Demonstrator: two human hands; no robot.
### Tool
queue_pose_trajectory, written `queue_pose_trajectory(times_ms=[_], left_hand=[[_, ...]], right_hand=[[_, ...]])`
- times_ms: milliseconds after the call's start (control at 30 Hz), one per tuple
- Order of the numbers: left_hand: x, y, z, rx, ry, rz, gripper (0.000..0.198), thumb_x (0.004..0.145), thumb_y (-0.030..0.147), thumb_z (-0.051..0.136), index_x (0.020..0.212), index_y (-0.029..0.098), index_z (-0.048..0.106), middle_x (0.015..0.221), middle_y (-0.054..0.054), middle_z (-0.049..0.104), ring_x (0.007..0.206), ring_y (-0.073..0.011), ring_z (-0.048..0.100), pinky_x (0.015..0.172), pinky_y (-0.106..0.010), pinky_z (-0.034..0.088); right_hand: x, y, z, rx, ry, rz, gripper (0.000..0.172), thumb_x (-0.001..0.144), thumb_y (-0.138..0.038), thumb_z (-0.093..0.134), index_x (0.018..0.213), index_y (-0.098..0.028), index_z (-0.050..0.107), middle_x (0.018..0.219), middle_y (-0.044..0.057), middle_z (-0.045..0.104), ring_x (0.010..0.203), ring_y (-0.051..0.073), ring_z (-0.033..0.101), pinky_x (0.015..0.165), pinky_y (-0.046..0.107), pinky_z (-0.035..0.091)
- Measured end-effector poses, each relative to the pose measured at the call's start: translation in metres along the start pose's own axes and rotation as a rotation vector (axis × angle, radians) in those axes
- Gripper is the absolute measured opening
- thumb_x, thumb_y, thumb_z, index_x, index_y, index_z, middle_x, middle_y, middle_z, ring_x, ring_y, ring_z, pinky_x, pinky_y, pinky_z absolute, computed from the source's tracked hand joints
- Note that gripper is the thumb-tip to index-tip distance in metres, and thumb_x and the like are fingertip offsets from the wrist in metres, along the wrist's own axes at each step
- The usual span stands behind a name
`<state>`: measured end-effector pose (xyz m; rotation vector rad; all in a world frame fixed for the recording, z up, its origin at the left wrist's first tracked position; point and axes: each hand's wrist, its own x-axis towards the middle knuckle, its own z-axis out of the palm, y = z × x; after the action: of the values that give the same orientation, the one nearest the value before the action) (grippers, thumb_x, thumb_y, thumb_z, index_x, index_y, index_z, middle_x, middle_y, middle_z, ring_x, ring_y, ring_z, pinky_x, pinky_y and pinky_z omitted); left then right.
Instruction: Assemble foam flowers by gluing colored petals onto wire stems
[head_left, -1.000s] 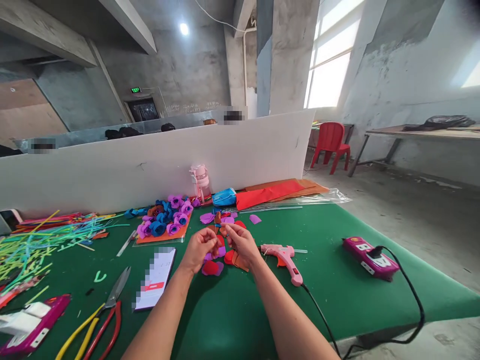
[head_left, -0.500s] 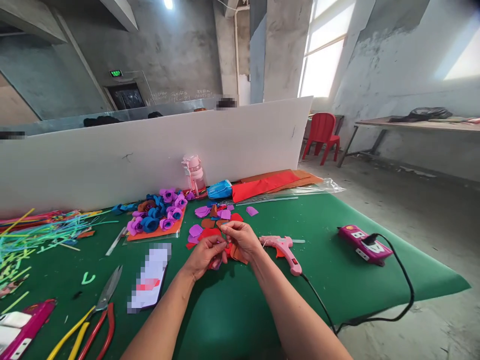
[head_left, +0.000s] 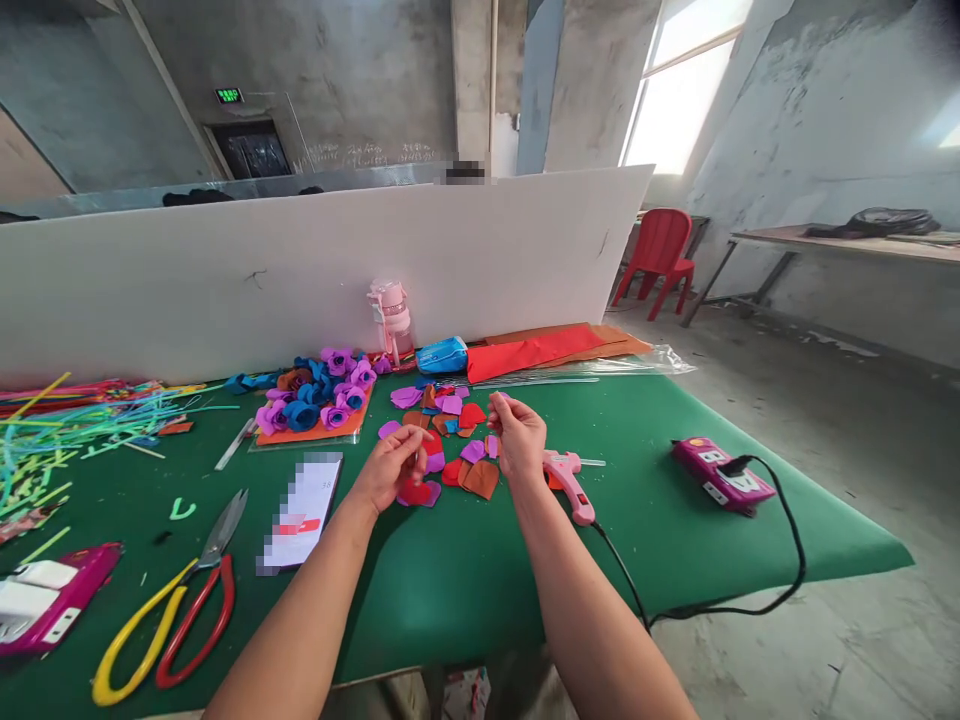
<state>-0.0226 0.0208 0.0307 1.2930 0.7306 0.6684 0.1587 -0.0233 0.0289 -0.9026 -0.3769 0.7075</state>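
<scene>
Over the left side of a pile of cut petal shapes, my left hand [head_left: 391, 466] is closed, thumb and fingertips pressed together. My right hand [head_left: 519, 432] pinches at the pile's right side; whatever either hand holds is too small or hidden to make out. Between and below them lie petals: a brown petal [head_left: 480, 479], a purple petal [head_left: 473, 451] and a red petal [head_left: 471, 414] among several others. Just right of my right wrist, partly behind it, lies a pink glue gun [head_left: 576, 490] with a clear glue stick in its back.
Finished purple and blue flowers [head_left: 319, 395] rest on an orange sheet. Scissors [head_left: 217, 540], a phone [head_left: 304, 515] and coloured strips [head_left: 112, 430] lie leftward. A pink bottle [head_left: 391, 318] stands by the white partition [head_left: 300, 260]. At right sits a power strip [head_left: 720, 476] with the gun's cord.
My hands have moved apart, the right one going up and right, the left slightly left. More petals show between them. The camera view has shifted a little.
</scene>
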Motion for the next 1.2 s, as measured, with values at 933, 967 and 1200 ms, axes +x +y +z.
queue_pose_trajectory(times_ms=[933, 967, 1200], left_hand=[[0.001, 0.003, -0.020, 1.076, 0.092, 0.168, 0.018, 0.076, 0.031, 0.055, 0.077, 0.020, 0.070, 0.066, -0.002, 0.065, 0.058, -0.0140, 0.054, 0.056, -0.024, 0.034], [0.000, 0.005, -0.022, 1.086, 0.107, 0.153, 0.018, 0.075, 0.030, 0.056, 0.077, 0.020, 0.071, 0.064, -0.001, 0.065, 0.057, -0.0142, 0.054, 0.055, -0.024, 0.034], [0.002, 0.008, -0.033, 1.168, 0.293, 0.140, 0.021, 0.076, 0.033, 0.054, 0.075, 0.020, 0.070, 0.063, -0.002, 0.066, 0.058, -0.0154, 0.055, 0.055, -0.025, 0.033]], right_hand=[[-0.017, 0.000, 0.008, -0.047, -0.377, 0.266, 0.037, 0.050, -0.046, 0.080, 0.063, -0.017, 0.061, 0.058, -0.003, 0.058, 0.051, 0.008, 0.052, 0.048, 0.021, 0.041], [-0.017, -0.001, 0.009, -0.046, -0.385, 0.267, 0.037, 0.050, -0.046, 0.080, 0.064, -0.017, 0.062, 0.059, -0.003, 0.059, 0.051, 0.007, 0.052, 0.048, 0.020, 0.041], [-0.022, -0.001, 0.009, -0.098, -0.471, 0.255, 0.030, 0.055, -0.038, 0.080, 0.060, -0.016, 0.060, 0.056, -0.004, 0.055, 0.049, 0.005, 0.046, 0.047, 0.018, 0.035]])
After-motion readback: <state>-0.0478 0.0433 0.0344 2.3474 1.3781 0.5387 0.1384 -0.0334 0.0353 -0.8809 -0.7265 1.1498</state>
